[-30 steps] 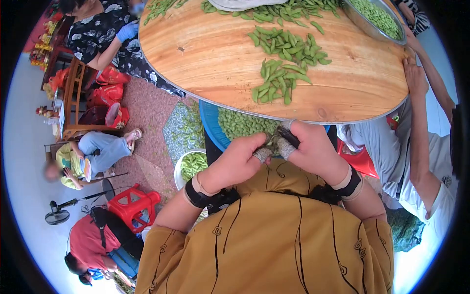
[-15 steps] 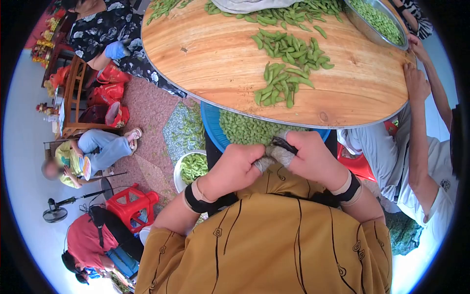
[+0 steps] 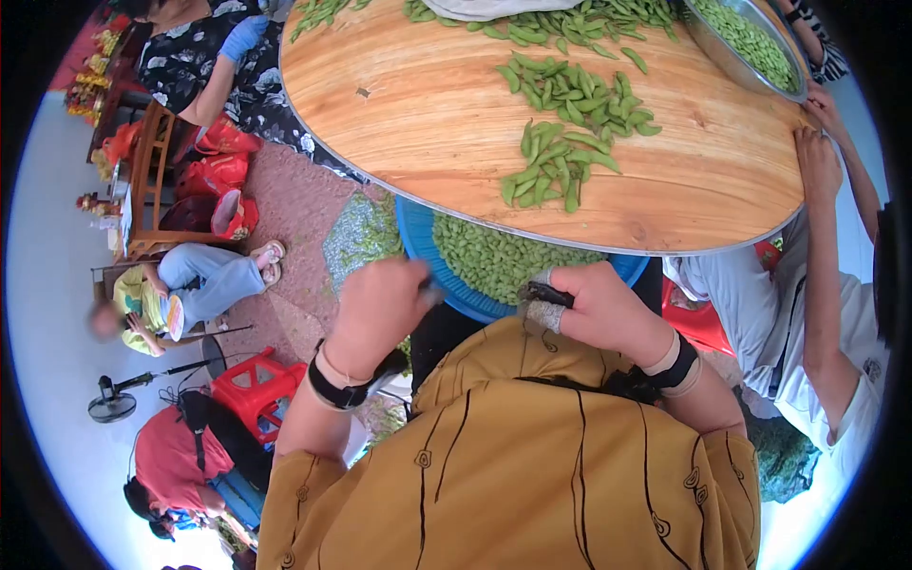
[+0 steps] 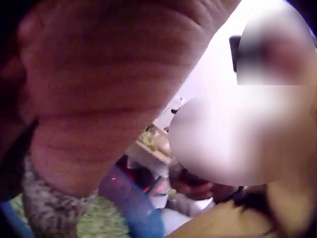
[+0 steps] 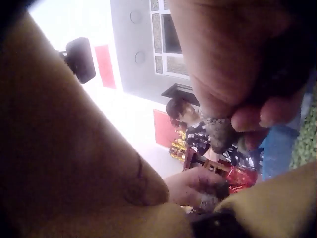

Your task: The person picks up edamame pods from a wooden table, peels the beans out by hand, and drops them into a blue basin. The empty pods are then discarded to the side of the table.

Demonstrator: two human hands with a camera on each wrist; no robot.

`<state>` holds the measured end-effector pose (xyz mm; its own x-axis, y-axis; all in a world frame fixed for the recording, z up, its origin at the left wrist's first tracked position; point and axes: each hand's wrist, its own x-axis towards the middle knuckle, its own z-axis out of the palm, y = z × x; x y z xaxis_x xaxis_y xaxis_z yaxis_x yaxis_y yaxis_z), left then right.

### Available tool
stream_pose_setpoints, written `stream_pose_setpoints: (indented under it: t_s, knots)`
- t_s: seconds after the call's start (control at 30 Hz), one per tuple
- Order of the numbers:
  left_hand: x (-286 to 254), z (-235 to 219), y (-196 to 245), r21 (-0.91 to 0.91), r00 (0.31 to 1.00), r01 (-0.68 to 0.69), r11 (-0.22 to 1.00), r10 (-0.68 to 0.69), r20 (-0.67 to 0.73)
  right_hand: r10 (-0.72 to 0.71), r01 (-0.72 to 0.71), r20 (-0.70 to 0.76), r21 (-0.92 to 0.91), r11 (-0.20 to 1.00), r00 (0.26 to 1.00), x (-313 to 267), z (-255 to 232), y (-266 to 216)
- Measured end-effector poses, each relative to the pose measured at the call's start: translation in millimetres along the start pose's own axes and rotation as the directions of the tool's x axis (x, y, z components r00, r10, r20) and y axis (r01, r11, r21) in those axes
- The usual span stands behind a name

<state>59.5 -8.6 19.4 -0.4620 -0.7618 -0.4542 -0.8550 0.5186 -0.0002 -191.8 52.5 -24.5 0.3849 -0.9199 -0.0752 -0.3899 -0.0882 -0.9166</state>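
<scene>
My left hand [image 3: 380, 309], blurred, is above the white bowl to the left of my lap and hides most of that bowl. Grey wrapping covers part of its thumb in the left wrist view; its fingertips are hidden. My right hand [image 3: 608, 309] stays over my lap at the near rim of the blue basket [image 3: 411, 233], which holds shelled green beans [image 3: 499, 256]. Its fingers are curled against a grey-wrapped thumb [image 5: 218, 134], and black wrapping covers another digit. Between those fingertips a small greenish bit [image 5: 241, 144] shows; I cannot tell its kind.
Green bean pods [image 3: 560, 166] lie in piles on the wooden table [image 3: 408, 123]. A metal bowl of shelled beans [image 3: 746, 43] stands at its far right. People sit on both sides. A red stool [image 3: 252, 389] and a fan [image 3: 114, 404] stand left.
My hands were together over the lap, working at the fingertips. The left hand has since swung left over the white bowl. The right hand has stayed nearly in place.
</scene>
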Motion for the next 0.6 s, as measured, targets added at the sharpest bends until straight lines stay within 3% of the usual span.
stream_pose_setpoints:
  t_s: [0.03, 0.07, 0.1, 0.17, 0.3, 0.37, 0.4, 0.5, 0.57, 0.6]
  knots:
    - [10, -2, 8, -0.199, 0.964, -0.091, 0.976, 0.036, -0.262, 0.003, -0.001, -0.051, 0.028, 1.000, 0.999, 1, 2, 0]
    - [21, -5, 17, -0.359, 0.860, -0.228, 0.905, 0.014, -0.509, 0.003, -0.001, -0.050, 0.027, 1.000, 0.999, 1, 3, 0]
    - [32, -10, 29, -0.360, 0.859, -0.231, 0.904, 0.015, -0.512, -0.006, 0.006, -0.075, -0.011, 1.000, 0.997, 1, 3, 0]
    - [52, -20, 49, -0.407, 0.716, -0.355, 0.842, -0.035, -0.697, -0.019, 0.013, -0.100, -0.057, 0.998, 0.995, -2, 1, -1]
    - [78, -11, 46, -0.352, 0.667, -0.450, 0.820, 0.046, -0.744, -0.028, 0.009, -0.150, -0.127, 0.992, 0.988, -12, -6, 1]
    - [75, -14, 41, -0.359, 0.738, -0.389, 0.848, 0.054, -0.673, 0.001, -0.018, -0.158, -0.103, 0.994, 0.987, -15, -6, 3]
    - [76, -13, 39, -0.358, 0.740, -0.388, 0.849, 0.056, -0.670, 0.017, -0.029, -0.158, -0.076, 0.997, 0.987, -15, -5, 5]
    - [79, -8, 34, -0.449, 0.735, -0.448, 0.773, 0.033, -0.677, 0.014, -0.023, -0.142, -0.065, 0.998, 0.990, -9, -3, 9]
    - [75, -8, 34, -0.630, 0.814, -0.369, 0.683, -0.090, -0.574, -0.001, -0.010, -0.129, -0.083, 0.996, 0.992, -6, -2, 8]
    - [72, -5, 33, -0.631, 0.814, -0.368, 0.683, -0.091, -0.574, -0.006, -0.005, -0.133, -0.087, 0.996, 0.991, -5, -1, 7]
